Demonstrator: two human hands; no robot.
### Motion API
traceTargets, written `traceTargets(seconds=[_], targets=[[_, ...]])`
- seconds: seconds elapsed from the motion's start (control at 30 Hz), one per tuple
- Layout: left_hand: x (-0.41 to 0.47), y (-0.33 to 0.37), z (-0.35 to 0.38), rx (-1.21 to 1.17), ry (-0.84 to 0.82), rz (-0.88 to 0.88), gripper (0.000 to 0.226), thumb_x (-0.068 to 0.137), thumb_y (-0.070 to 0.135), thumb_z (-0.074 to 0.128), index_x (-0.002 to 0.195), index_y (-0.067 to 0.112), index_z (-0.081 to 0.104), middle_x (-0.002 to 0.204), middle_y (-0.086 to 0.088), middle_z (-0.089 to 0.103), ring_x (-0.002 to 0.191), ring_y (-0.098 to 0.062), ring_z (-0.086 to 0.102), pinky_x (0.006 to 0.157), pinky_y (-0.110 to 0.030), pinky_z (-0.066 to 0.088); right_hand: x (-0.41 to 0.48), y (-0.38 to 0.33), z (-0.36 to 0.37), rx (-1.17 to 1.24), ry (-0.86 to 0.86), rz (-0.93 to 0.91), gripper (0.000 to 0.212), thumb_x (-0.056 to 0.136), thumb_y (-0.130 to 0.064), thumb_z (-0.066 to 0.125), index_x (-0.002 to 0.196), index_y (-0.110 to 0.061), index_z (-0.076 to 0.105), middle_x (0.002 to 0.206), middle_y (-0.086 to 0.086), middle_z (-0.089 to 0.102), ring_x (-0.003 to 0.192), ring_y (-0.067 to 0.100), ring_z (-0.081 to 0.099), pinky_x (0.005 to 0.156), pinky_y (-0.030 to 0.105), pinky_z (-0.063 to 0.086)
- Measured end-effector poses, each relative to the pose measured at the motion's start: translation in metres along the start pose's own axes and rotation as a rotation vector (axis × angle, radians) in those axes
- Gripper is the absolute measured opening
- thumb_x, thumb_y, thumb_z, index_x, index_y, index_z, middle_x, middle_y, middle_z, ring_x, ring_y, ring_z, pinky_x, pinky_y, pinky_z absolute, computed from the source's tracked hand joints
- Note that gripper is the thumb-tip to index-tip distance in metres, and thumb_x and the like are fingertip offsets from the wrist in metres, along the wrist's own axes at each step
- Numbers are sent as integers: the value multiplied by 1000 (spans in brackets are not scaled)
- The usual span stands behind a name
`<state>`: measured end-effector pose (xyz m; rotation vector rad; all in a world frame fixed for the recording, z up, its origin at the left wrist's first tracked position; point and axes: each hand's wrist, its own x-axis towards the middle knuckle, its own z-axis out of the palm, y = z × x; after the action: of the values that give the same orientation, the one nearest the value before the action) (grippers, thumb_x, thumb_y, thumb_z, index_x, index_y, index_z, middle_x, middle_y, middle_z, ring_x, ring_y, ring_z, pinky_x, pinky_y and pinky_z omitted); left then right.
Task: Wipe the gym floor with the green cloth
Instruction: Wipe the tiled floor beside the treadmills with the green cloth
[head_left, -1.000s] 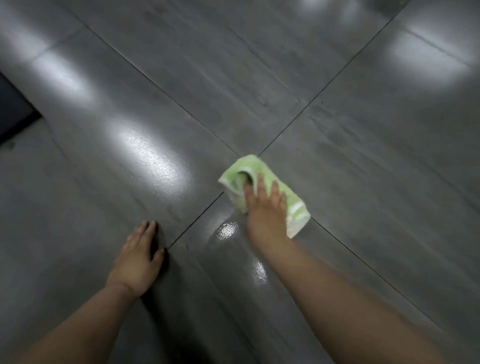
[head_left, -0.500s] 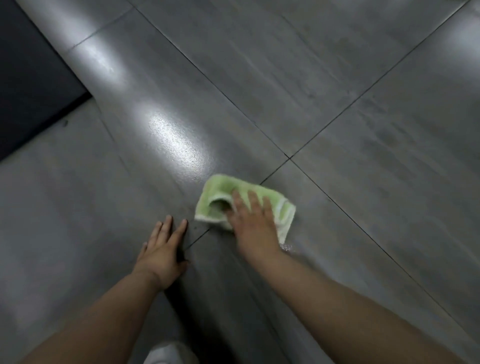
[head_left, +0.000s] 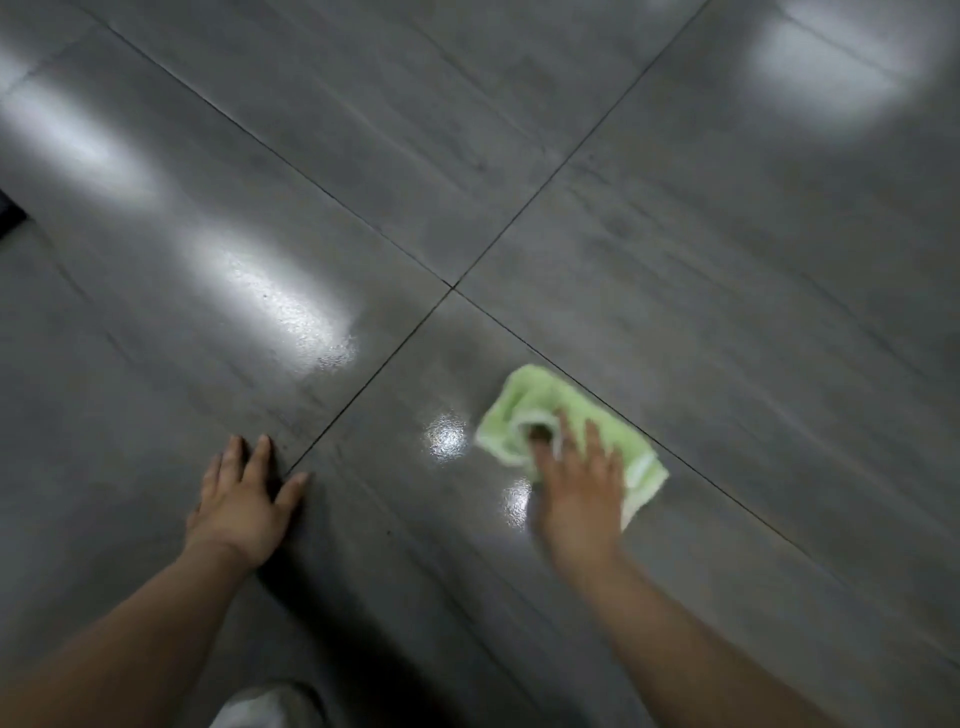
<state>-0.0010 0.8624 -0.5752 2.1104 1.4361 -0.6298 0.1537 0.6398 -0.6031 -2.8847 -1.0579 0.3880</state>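
Grey floor (head_left: 675, 234) — right hand (head_left: 579, 488) presses green cloth (head_left: 597, 421).

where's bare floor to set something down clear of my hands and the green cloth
Both far tiles of the glossy grey tiled floor, beyond the dark grout cross, are bare, as is the tile right of the folded green cloth. A narrower strip lies between the left hand and the right hand pressing the cloth. Forearms crowd the near edge.

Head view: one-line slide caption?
Wiping pass: right hand presses green cloth onto the glossy grey floor; left hand rests flat alongside.
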Motion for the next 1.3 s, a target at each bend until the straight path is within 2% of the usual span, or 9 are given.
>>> traceTargets(seconds=[0.17,0.37,0.5,0.63,0.73,0.87,1.0,1.1,1.3], targets=[[-14,35,18,30,-49,278,57,91,33,42,142,24,18,156,-6,4,144,-26,4,119,-39,10,-57,13,16,-137,-49,-633,38,86,-32,30,84,-41,67,134,-18,52,119,20,54,109,38,7],[-29,62,40,263,-152,319,66,89,49,36,142,33,0,156,2,-12,143,-19,-13,117,-45,6,-61,184,-6,-3,149,238,59,63,-20,29,115,-4,51,110,39,58,108,54,49,83,68,42],[-32,65,38,305,-156,290,68,89,50,36,142,32,-2,156,1,-13,143,-19,-13,117,-45,8,-71,121,11,191,247,606,57,66,-11,38,118,3,58,121,40,51,117,59,42,95,66,35],[-33,69,37,271,-147,282,65,89,47,38,143,32,3,156,0,-9,144,-20,-11,116,-45,9,-117,14,51,51,220,-180,36,67,-20,44,99,-31,55,143,1,26,142,28,6,111,40,9],[-30,67,34,260,-153,296,63,90,44,39,142,32,6,157,0,-6,144,-20,-10,117,-43,9,-129,81,51,-66,182,-394,28,69,-27,46,96,-32,52,156,-4,4,144,23,3,115,37,2],[-31,65,37,291,-143,294,63,91,44,36,142,32,2,156,1,-8,144,-19,-10,117,-42,10,-131,198,17,-26,202,192,50,66,-21,33,114,-16,44,143,23,33,123,43,39,107,52,27],[-36,71,41,263,-124,269,62,92,43,34,142,31,1,156,0,-9,144,-20,-11,117,-43,9,-103,131,8,233,157,754,63,67,-19,34,128,-7,46,118,36,55,110,49,50,89,58,43],[-32,69,40,189,-102,291,55,93,34,36,143,28,12,157,-2,0,144,-22,-4,117,-42,10,-93,23,28,126,187,324,50,61,-24,35,109,-22,46,107,15,53,84,29,43,67,36,50],[-4,60,21,106,135,266,57,90,39,43,141,25,21,156,-8,11,143,-29,7,116,-46,11,-48,71,24,-127,215,-292,48,61,-24,57,106,-31,46,125,-2,41,101,26,45,100,48,24]])
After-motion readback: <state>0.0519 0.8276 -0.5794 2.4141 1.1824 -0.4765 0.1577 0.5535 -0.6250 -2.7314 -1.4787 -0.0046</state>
